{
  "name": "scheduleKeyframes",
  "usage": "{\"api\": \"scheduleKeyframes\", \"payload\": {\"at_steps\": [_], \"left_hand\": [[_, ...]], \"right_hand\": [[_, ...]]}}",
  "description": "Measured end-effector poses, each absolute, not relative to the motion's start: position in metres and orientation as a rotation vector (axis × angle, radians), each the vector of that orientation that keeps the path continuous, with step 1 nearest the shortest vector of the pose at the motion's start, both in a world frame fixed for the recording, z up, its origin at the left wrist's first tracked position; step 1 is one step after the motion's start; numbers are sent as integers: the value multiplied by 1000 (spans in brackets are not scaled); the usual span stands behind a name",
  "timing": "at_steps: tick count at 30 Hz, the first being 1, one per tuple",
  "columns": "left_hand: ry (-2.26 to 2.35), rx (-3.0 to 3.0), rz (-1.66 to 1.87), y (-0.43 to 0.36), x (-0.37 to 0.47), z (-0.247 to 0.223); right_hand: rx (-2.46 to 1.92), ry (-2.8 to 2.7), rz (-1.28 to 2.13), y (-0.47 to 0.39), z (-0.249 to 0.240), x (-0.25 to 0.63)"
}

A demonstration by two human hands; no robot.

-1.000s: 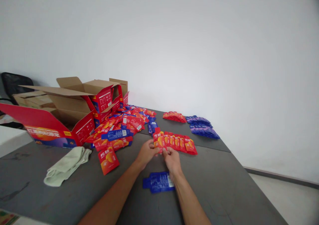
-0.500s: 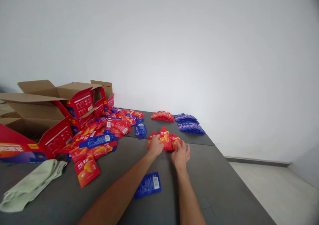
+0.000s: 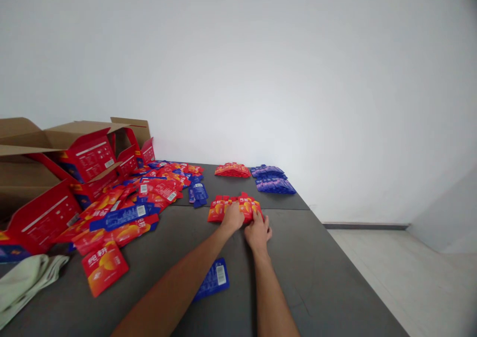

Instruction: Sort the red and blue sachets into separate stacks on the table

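Note:
A row of overlapping red pouches [image 3: 216,210] lies on the dark grey table [image 3: 298,257]. My left hand [image 3: 233,218] rests at the front middle of this row, fingers closed on the pouches. My right hand [image 3: 258,231] is at the row's right end, its fingertips against the last pouch and its other fingers curled. A blue pouch [image 3: 213,279] lies nearer to me, partly under my left forearm.
At left are a mixed heap of red and blue pouches [image 3: 122,217], open red cartons [image 3: 44,217] and a pale green cloth [image 3: 26,282]. Fanned red pouches [image 3: 232,170] and blue pouches [image 3: 275,185] lie at the back.
The view has turned slightly right. The red pouches between my hands are now spread into a wider row, with more of them showing left of my left hand.

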State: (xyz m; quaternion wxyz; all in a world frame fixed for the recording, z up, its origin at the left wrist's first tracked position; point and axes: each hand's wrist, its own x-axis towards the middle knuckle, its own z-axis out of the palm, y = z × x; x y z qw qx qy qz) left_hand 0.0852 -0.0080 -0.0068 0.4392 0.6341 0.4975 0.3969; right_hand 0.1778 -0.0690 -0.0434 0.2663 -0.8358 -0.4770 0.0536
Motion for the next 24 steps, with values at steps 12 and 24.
{"api": "scheduleKeyframes", "payload": {"at_steps": [12, 24], "left_hand": [[1499, 2270, 726, -26, 81, -10], [1488, 2450, 712, -36, 75, -20]], "right_hand": [[-2230, -1297, 164, -71, -37, 176], [-2239, -1304, 119, -75, -33, 173]]}}
